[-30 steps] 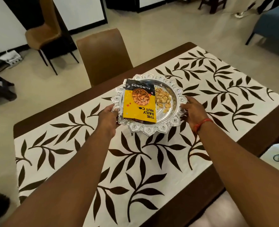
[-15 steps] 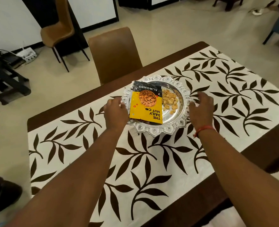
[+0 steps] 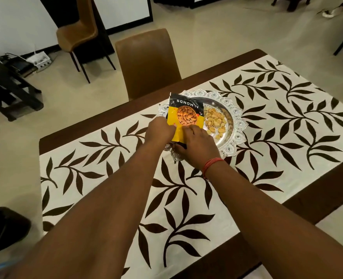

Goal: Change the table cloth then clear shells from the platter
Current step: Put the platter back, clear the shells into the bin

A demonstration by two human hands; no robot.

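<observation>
A cream table cloth with dark leaf prints covers the dark wooden table. On it near the far edge sits an ornate silver platter holding a heap of pale nut shells. A yellow and black almond packet lies across the platter's left half. My left hand grips the packet's left edge. My right hand pinches its near lower edge, with a red thread on the wrist. The platter's near left rim is hidden behind both hands.
A brown chair is pushed in at the table's far side, directly behind the platter. Another brown chair stands by the far wall. A low black stand sits on the floor at the left. A dark object lies at the lower left.
Both hands have left the platter's rim and closed in on the almond packet. The platter rests on the cloth. The camera has shifted, so the table appears further right.
</observation>
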